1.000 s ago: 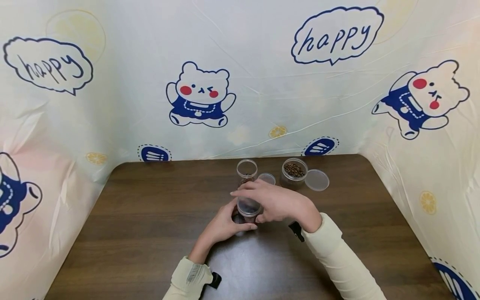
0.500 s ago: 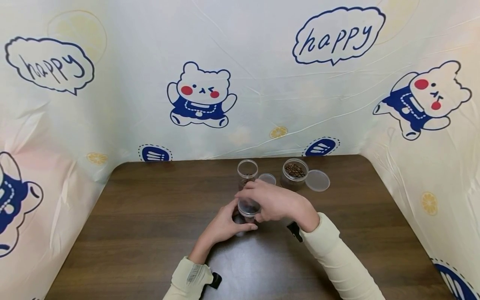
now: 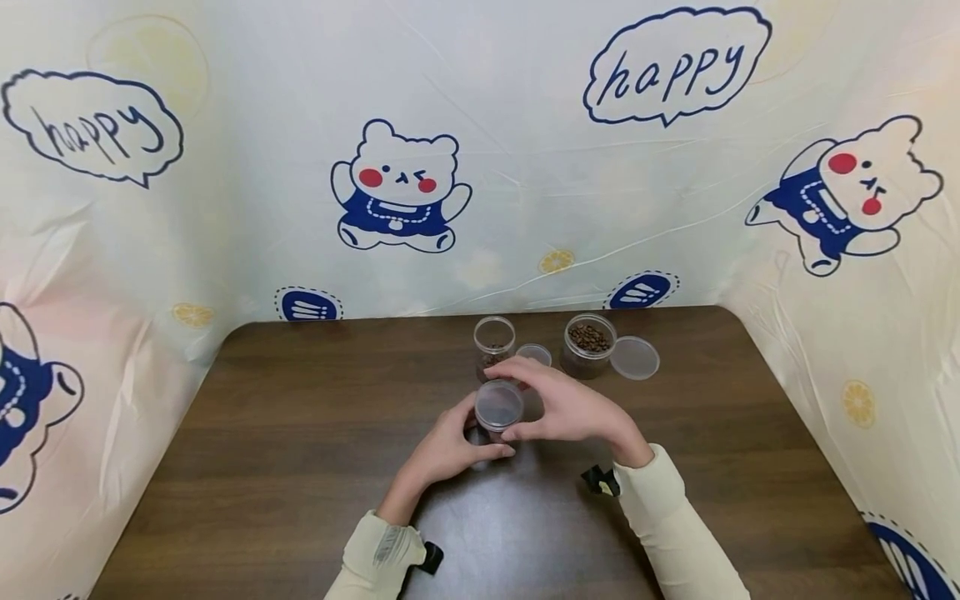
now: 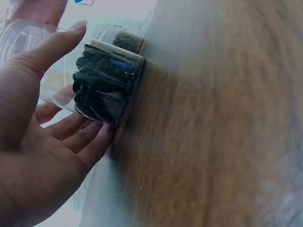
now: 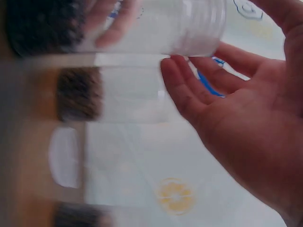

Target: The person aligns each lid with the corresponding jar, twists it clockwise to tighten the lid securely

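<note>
A clear jar [image 4: 106, 82], its lower part full of dark, shiny pieces, stands upright at the table's middle with a clear lid [image 3: 499, 404] on top. My left hand [image 3: 442, 450] holds the jar's side, thumb in front and fingers behind, as the left wrist view shows. Around the lid's rim curve the thumb and fingers of my right hand [image 3: 573, 404], with a gap between palm and lid. Seen from the right wrist, the right fingertips [image 5: 170, 71] are right by the jar's upper wall.
Behind the hands stands an uncovered narrow jar [image 3: 493, 333] with brown bits low inside. Right of it are a small round lid [image 3: 535, 354], a wider uncovered jar [image 3: 587, 337] of coffee beans and a larger lid [image 3: 635, 358]. A printed curtain [image 3: 525, 192] borders the brown table [image 3: 337, 392].
My right hand has turned and drawn back off the lid's top, so the lid now shows whole between thumb and fingers. The left hand stays in place around the jar.
</note>
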### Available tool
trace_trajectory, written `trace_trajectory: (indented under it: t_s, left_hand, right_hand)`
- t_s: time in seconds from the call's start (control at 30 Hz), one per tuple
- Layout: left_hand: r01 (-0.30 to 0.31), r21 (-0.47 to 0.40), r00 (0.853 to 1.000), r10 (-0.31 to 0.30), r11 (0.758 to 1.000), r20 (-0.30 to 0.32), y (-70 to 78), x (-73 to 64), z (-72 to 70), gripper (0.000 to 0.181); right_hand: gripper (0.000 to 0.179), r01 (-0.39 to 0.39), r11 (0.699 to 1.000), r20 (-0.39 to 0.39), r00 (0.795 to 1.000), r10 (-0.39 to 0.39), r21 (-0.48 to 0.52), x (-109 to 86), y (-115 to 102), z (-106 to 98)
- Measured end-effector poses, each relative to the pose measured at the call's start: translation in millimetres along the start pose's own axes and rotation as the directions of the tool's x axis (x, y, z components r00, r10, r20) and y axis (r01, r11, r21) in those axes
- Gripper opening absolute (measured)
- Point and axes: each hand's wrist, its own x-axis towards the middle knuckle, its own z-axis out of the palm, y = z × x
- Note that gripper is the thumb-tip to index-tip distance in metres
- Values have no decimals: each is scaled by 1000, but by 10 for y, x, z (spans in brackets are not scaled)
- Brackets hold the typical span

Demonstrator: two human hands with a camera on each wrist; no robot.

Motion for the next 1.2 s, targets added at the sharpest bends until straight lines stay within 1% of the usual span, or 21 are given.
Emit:
trace_trajectory:
  t_s: [0.07, 0.13, 0.23, 0.37, 0.47, 0.53, 0.6, 0.73, 0.8, 0.9, 1.0, 1.07, 1.1, 1.2]
  left_hand:
    - [-2, -2, 1000, 2, 1000, -2, -5, 8, 4, 78]
    - [-4, -2, 1000, 4, 1000, -1, -6, 14, 7, 78]
    - [-7, -7, 1000, 7, 1000, 0, -4, 21, 9, 78]
    - [-9, -12, 1000, 9, 1000, 3, -4, 23, 8, 79]
    - [-13, -13, 1000, 13, 1000, 7, -8, 22, 5, 78]
    - [-11, -14, 1000, 11, 1000, 11, -6, 22, 1, 77]
    - [-18, -12, 1000, 18, 1000, 10, -4, 23, -4, 78]
    - [-20, -9, 1000, 20, 1000, 3, 0, 20, -14, 79]
    - [-17, -9, 1000, 17, 1000, 3, -1, 16, -14, 79]
    - [-15, -12, 1000, 15, 1000, 1, -6, 9, -11, 78]
    - [-6, -17, 1000, 6, 1000, 2, -5, 8, -7, 76]
    - [1, -22, 1000, -1, 1000, 2, -5, 10, -4, 75]
    - [-6, -23, 1000, 6, 1000, 1, -5, 10, -2, 75]
    - [-9, -19, 1000, 9, 1000, 0, -2, 9, 4, 75]
  right_hand:
    - [72, 13, 997, -24, 1000, -11, 79, -25, 84, 44]
    - [69, 20, 991, -50, 999, -13, 135, -42, 152, 89]
    - [68, 21, 983, -98, 995, -3, 183, -51, 209, 151]
    - [69, -1, 979, -168, 985, 36, 205, -39, 216, 239]
    - [69, -23, 981, -244, 967, 71, 195, -18, 182, 324]
    - [68, -34, 983, -274, 958, 83, 178, -14, 165, 360]
    - [73, -39, 985, -277, 957, 85, 167, -21, 155, 364]
    - [81, -24, 979, -208, 976, 67, 203, -58, 187, 314]
    - [80, -10, 973, -176, 983, 52, 231, -73, 210, 300]
    - [75, 6, 968, -150, 988, 33, 249, -81, 234, 298]
    - [71, 15, 966, -155, 988, 27, 259, -71, 252, 316]
    - [70, 18, 963, -172, 985, 29, 268, -59, 257, 334]
    - [70, 19, 962, -183, 983, 32, 273, -54, 257, 346]
    - [69, -4, 958, -226, 972, 71, 286, -39, 238, 384]
